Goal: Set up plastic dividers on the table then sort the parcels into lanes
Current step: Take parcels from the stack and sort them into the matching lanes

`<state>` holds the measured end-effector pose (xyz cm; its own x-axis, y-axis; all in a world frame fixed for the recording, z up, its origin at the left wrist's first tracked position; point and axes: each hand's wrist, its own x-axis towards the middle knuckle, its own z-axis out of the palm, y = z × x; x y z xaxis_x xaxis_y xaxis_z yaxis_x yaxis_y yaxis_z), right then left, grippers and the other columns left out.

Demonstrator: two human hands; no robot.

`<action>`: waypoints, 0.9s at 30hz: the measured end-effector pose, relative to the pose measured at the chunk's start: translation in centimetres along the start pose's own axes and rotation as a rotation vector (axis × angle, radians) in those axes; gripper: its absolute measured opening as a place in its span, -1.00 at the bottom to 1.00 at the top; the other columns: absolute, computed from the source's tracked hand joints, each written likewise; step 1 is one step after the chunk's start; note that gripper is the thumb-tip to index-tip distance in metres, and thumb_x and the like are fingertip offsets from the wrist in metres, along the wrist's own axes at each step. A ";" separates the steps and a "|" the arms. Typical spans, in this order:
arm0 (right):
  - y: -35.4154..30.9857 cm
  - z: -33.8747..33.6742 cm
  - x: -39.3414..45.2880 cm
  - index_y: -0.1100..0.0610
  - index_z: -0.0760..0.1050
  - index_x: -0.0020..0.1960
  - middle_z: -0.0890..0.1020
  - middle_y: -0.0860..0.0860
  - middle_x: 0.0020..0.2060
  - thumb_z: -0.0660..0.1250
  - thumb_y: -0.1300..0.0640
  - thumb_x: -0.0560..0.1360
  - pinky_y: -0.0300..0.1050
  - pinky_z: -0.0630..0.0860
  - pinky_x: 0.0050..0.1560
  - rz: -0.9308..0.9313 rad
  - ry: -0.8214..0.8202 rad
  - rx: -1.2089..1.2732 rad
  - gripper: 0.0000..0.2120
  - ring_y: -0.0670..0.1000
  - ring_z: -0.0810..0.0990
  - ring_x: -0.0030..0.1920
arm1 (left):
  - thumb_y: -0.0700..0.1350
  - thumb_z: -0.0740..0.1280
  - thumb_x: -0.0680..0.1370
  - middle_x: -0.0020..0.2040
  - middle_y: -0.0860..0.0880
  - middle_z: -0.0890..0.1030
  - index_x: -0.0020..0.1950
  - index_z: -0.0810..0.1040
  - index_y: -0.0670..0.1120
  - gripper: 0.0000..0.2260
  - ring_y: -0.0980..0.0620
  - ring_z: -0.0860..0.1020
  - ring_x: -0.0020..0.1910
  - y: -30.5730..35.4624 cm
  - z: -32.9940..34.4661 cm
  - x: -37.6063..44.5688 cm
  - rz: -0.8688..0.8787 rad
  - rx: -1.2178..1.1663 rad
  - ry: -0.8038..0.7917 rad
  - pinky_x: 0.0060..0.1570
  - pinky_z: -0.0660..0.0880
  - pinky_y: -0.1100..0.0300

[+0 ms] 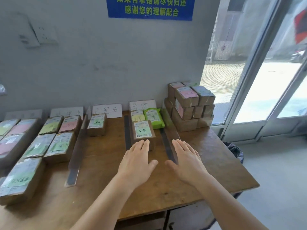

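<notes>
Fingers straight and together on both hands, palms down, gripping nothing. Left hand point(138, 161) with fingertips at the near edge of a brown cardboard parcel point(143, 132); contact or a small gap there, cannot tell. Right hand point(186, 161) spread flat over the near end of the right divider point(167, 145). Parcel boxy, square-cornered, topped by a white label and a pale green note with handwritten marks; sitting in the lane between the right divider and the left divider point(127, 132), both clear plastic strips with dark bases. Behind it in the same lane, a yellow-noted parcel point(137, 117) and a glossy green soft pouch point(153, 117). Further left, a third divider point(75, 153), then rows of taped cardboard parcels point(49, 140). Stack of small brown boxes point(191, 105) at the far right corner. Worn wooden table point(207, 163), bare wood near both hands and along the right edge.
</notes>
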<state>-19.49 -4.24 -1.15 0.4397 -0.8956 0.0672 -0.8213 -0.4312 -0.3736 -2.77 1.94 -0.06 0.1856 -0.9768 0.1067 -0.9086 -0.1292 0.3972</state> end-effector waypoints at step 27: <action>16.4 -9.8 18.9 0.01 0.08 0.52 0.26 -0.05 0.47 0.26 -0.14 0.51 0.04 0.27 0.38 0.247 0.237 0.191 -0.32 0.04 0.26 0.44 | 0.17 0.19 0.58 0.54 0.01 0.15 0.57 -0.02 0.00 -0.34 -0.01 0.19 0.48 9.9 5.3 27.5 0.102 -0.189 0.029 0.34 0.26 0.07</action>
<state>-28.22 -29.28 3.11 0.1232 -0.9799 0.1571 -0.7994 -0.1918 -0.5693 -8.60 -27.13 1.98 0.1093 -0.9774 0.1807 -0.8373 0.0074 0.5467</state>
